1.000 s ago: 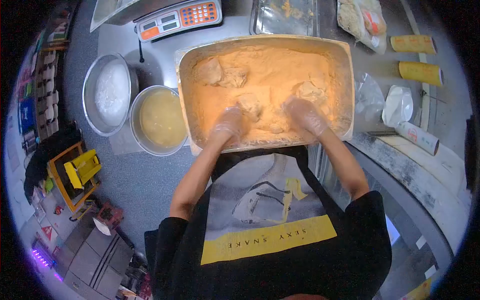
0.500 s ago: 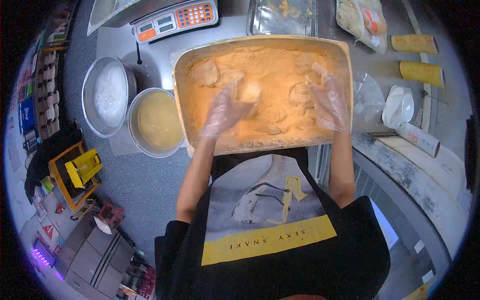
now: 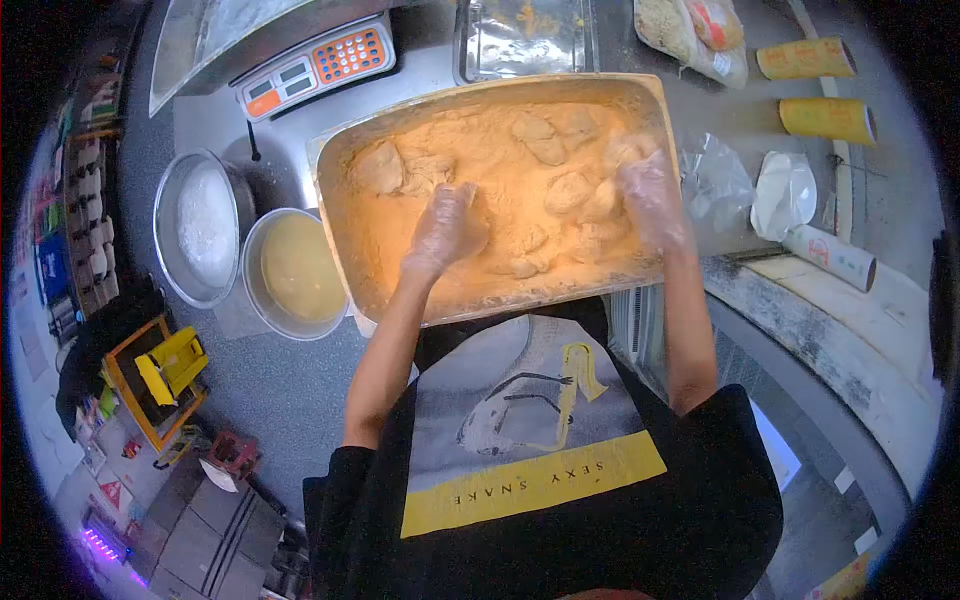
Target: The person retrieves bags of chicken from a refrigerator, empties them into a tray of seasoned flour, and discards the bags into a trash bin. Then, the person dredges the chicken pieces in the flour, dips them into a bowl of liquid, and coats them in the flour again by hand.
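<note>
A large tub (image 3: 322,215) holds orange-tinted breading flour (image 3: 490,140) with several flour-coated pieces, perhaps meat. My left hand (image 3: 445,232), in a clear plastic glove, is over the left-centre of the flour with its fingers curled in. Whatever may be inside that grip is hidden. On the right side of the tub, my gloved right hand (image 3: 652,200) is smeared by motion, beside a coated piece (image 3: 600,200). Another piece (image 3: 380,168) lies at the left, behind my left hand, and one more (image 3: 540,138) lies near the far wall.
Left of the tub stand a bowl of pale liquid (image 3: 300,275) and a metal bowl of white contents (image 3: 205,230). Behind are a scale (image 3: 318,68) and a metal tray (image 3: 525,45). Bagged food (image 3: 690,35), yellow rolls (image 3: 828,120) and plastic bags (image 3: 782,195) lie rightward.
My left hand has gone from spread fingers beside a pale piece to curled fingers. Pieces now lie nearer my right hand and the far wall. The whole view has shifted slightly.
</note>
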`<state>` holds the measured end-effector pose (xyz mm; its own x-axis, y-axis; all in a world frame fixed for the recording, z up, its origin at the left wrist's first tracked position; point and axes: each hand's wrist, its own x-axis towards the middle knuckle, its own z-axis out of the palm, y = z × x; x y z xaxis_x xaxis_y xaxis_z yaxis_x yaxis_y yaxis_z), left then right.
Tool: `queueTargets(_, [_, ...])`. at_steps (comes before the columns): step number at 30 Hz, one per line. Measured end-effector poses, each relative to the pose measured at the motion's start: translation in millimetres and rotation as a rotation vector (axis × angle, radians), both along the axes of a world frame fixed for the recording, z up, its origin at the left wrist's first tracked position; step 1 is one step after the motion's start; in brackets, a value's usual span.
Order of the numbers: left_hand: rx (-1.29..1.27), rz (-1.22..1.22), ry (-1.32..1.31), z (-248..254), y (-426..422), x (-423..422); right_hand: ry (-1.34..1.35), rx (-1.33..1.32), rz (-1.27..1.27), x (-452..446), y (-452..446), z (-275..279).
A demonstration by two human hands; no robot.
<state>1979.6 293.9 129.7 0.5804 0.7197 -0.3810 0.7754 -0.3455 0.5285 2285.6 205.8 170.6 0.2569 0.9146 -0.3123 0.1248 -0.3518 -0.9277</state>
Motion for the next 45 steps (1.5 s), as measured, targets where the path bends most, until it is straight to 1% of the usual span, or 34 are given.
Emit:
queueTargets(1, [-0.004,-0.008,0.002,9.9,2.6,9.0,0.146,0.111,-0.104,0.2,-0.3,4.8])
queueTargets(2, [0.05,0.099,-0.233,16.9,3.4,19.8,0.29,0.231,-0.194,0.3,-0.6,9.6])
queueTargets(3, [0.109,0.208,-0.471,26.4,6.0,31.8,0.247,0.216,-0.234,-4.9,8.7,27.4])
queueTargets(4, [0.109,0.204,-0.472,36.7,8.0,43.0,0.224,0.21,-0.255,-4.6,9.8,30.9])
queueTargets(5, [-0.108,0.284,-0.561,50.3,9.3,55.6,0.2,0.204,-0.276,-4.3,10.8,34.2])
queueTargets(6, [-0.326,0.363,-0.65,56.5,9.4,67.2,0.11,0.047,-0.173,1.0,7.1,25.3])
queueTargets(7, [-0.326,0.361,-0.657,49.8,8.4,76.3,0.018,-0.11,-0.07,6.6,2.0,12.6])
queueTargets(9, [0.163,-0.216,-0.138,14.4,5.0,93.2,-0.162,-0.428,0.134,15.3,-9.8,-15.7])
queueTargets(10, [0.164,-0.218,-0.14,-11.2,-2.7,102.3,-0.205,-0.509,0.18,14.0,-15.8,-26.3])
queueTargets(11, [0.237,-0.303,-0.302,-40.8,-14.1,110.2,-0.247,-0.589,0.233,12.9,-21.8,-37.2])
queueTargets(12, [0.306,-0.387,-0.463,-60.3,-23.6,113.3,-0.452,-0.466,0.318,6.9,-31.7,-45.9])
queueTargets(14, [0.301,-0.354,-0.435,-76.3,-32.3,115.3,-0.655,-0.34,0.4,3.5,-35.8,-48.0])
queueTargets(16, [0.302,-0.319,-0.409,-62.1,-29.7,117.5,-0.699,-0.162,0.297,1.6,-19.8,-23.8])
queueTargets(17, [0.041,-0.13,-0.486,-28.9,-23.2,113.2,-0.712,-0.104,0.261,-2.5,-11.2,-7.1])
queueTargets(18, [-0.097,-0.041,-0.515,-13.5,-20.3,105.1,-0.281,0.018,-0.04,-17.5,-2.9,22.9])
queueTargets(20, [-0.268,0.148,-0.555,7.1,-12.8,87.9,0.154,0.141,-0.346,-14.7,-6.1,22.4])
queueTargets(22, [-0.309,0.233,-0.569,7.6,-4.9,62.1,-0.112,-0.064,-0.12,5.4,-17.9,-4.0])
queueTargets(23, [-0.117,0.099,-0.338,2.5,-3.1,43.2,-0.203,-0.129,-0.041,6.6,-20.1,-4.8])
queueTargets(24, [0.076,-0.03,-0.107,5.9,-3.7,34.9,-0.447,-0.402,0.213,-12.0,-14.6,18.8])
queueTargets(25, [0.078,-0.027,-0.112,8.1,-7.7,32.4,-0.687,-0.673,0.472,-21.7,-10.7,31.8])
queueTargets(26, [-0.127,0.006,0.053,21.2,-10.7,31.9,-0.692,-0.673,0.476,-20.7,-16.2,10.7])
queueTargets(27, [-0.333,0.041,0.218,28.1,-12.8,31.7,-0.621,-0.525,0.498,-20.0,-26.4,-28.0])
queueTargets(29, [-0.397,0.067,0.162,14.0,-13.5,33.9,-0.544,-0.38,0.521,-24.1,-31.5,-45.7])
queueTargets(31, [-0.45,0.089,0.102,-7.9,-14.5,31.0,-0.487,-0.253,0.673,-28.6,-21.0,-31.4])
queueTargets(32, [-0.512,0.117,-0.022,-22.9,-15.2,28.1,-0.494,-0.247,0.672,-26.2,-16.9,-29.1])
queueTargets(34, [-0.586,0.149,-0.144,-39.6,-19.3,19.0,-0.156,-0.293,0.653,-22.3,-17.9,-26.1])
queueTargets(35, [-0.663,0.128,-0.194,-45.0,-14.5,16.9,-0.162,-0.29,0.657,-19.5,-15.3,-13.5])
queueTargets(37, [-0.757,0.109,-0.238,-49.5,-9.9,17.1,0.222,-0.292,0.057,-18.5,-22.4,16.5])
queueTargets(38, [-0.822,0.004,-0.039,-47.7,-2.7,20.8,0.223,-0.299,0.061,-8.6,-22.4,9.6])
queueTargets(40, [-0.881,-0.11,0.171,-33.9,-3.9,21.4,-0.713,-0.612,0.646,12.3,-25.1,-17.3])
queueTargets(41, [-0.844,-0.078,-0.008,-20.3,-16.9,24.1,-0.71,-0.613,0.644,11.3,-35.3,-31.9])
queueTargets(42, [-0.8,-0.044,-0.191,-14.2,-24.6,28.6,-0.293,-0.551,0.508,5.6,-41.1,-41.2])
queueTargets(44, [-0.839,-0.036,-0.295,-34.2,-38.1,33.8,0.122,-0.478,0.368,-5.5,-51.4,-49.4])
queueTargets(45, [-0.85,-0.033,-0.353,-48.0,-36.7,36.2,0.158,-0.403,0.242,-23.3,-44.5,-32.9])
